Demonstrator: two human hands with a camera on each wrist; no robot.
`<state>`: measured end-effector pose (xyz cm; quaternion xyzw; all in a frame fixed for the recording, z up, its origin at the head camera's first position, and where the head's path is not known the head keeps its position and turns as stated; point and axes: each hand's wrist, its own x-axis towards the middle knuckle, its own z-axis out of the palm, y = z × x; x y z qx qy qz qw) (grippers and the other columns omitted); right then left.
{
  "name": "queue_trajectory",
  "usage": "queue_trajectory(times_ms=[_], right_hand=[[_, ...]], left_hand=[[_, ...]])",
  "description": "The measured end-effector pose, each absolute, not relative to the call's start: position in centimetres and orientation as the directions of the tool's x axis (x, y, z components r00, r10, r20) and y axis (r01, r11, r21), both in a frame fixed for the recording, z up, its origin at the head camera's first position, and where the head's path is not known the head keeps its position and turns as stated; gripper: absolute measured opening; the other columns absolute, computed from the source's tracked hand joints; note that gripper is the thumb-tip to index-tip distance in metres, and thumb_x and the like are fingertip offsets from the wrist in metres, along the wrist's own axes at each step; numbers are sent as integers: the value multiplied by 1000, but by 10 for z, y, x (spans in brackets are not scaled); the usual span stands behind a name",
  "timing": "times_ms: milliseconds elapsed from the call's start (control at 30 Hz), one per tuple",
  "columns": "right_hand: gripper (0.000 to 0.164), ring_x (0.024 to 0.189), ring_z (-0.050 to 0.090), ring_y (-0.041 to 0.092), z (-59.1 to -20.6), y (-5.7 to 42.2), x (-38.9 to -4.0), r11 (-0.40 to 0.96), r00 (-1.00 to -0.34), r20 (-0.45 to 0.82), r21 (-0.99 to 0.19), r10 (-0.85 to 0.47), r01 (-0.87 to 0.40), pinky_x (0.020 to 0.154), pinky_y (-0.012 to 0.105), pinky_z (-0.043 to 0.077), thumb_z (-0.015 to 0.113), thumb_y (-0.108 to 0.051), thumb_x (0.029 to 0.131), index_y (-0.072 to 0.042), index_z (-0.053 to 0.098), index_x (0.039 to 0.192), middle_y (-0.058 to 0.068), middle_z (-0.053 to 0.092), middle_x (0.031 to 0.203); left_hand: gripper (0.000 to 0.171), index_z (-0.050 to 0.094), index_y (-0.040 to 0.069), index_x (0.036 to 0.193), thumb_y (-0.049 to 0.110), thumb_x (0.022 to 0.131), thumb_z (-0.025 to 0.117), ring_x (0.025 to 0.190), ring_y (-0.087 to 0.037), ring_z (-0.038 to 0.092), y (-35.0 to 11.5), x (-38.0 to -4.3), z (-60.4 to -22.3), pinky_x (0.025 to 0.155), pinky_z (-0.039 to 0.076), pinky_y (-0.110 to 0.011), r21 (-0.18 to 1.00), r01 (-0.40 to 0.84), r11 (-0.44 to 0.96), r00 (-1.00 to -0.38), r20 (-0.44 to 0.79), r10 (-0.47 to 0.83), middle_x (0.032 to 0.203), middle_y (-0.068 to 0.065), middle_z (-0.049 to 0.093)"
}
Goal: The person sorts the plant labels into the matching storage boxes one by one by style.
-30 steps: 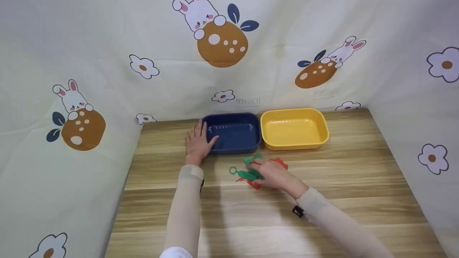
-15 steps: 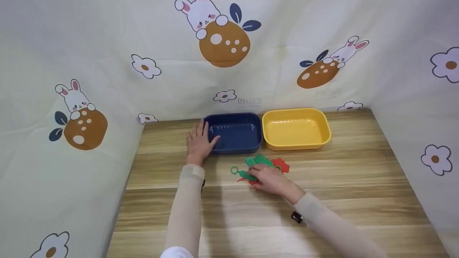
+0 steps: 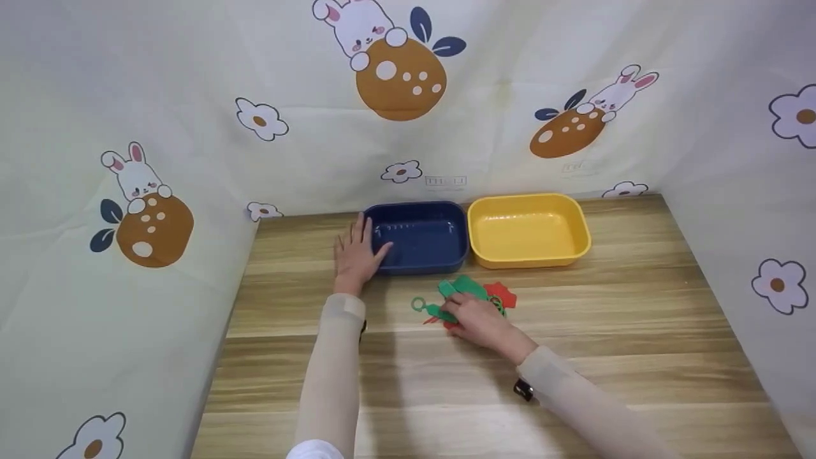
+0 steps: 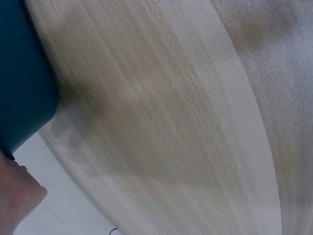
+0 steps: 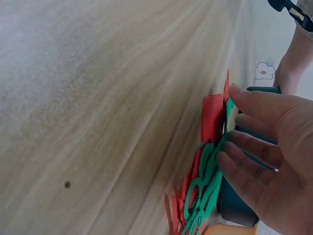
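My left hand (image 3: 357, 255) rests at the left end of a dark blue bin (image 3: 417, 268), its fingers spread along the outside and the thumb over the rim. Ahead of the bins, my right hand (image 3: 483, 322) bends over a small pile of flat green and red pieces. Its thumb and fingertips pinch a flat green piece (image 3: 437, 312) with a ring at its left end. Another green piece (image 3: 468, 287) and a red piece (image 3: 502, 295) with a jagged outline show beyond the hand. In the right wrist view, green looped pieces (image 5: 208, 183) lie over a red piece (image 5: 212, 117). The palm hides part of the pile.
A yellow bin (image 3: 529, 261) stands right beside the blue one, against the back curtain (image 3: 497, 146) printed with rabbits and flowers. The wood-grain table (image 3: 625, 331) reaches curtains at left and right.
The right hand has shifted slightly, uncovering more of the green and red pieces on its far side. My left hand keeps its place on the blue bin.
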<state>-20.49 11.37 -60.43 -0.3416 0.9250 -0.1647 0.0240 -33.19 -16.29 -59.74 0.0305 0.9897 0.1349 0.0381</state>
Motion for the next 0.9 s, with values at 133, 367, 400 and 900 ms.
queue_trajectory(times_ms=[133,367,400,900], right_hand=[[37,104,63,26,-607,111,-206,726,-772,69,-295,-632,-621,84,40,58,79,-23,85,-10,70,118,5,64,116],[33,103,61,26,-611,108,-208,749,-788,74,-267,-611,-606,80,38,58,78,-20,85,-12,71,116,5,64,114],[32,102,61,26,-612,108,-208,749,-787,87,-259,-611,-610,80,38,58,78,-19,84,-12,71,115,4,64,113],[21,98,63,23,-620,104,-206,760,-780,194,-181,-595,-624,77,34,59,78,-22,86,-14,75,105,2,64,105]], left_hand=[[84,15,17,161,65,98,40,155,-35,16,-163,-332,-597,124,12,-60,259,55,964,-996,-61,73,170,-4,4],[83,15,16,161,64,98,39,155,-35,16,-162,-333,-597,124,12,-60,240,53,969,-996,-62,70,170,-5,5],[83,14,16,161,64,98,39,155,-34,16,-162,-333,-597,124,12,-60,240,51,970,-996,-65,68,170,-5,5],[83,12,19,162,66,98,37,157,-32,7,-163,-336,-600,125,6,-58,248,34,968,-994,-96,60,170,-3,2]])
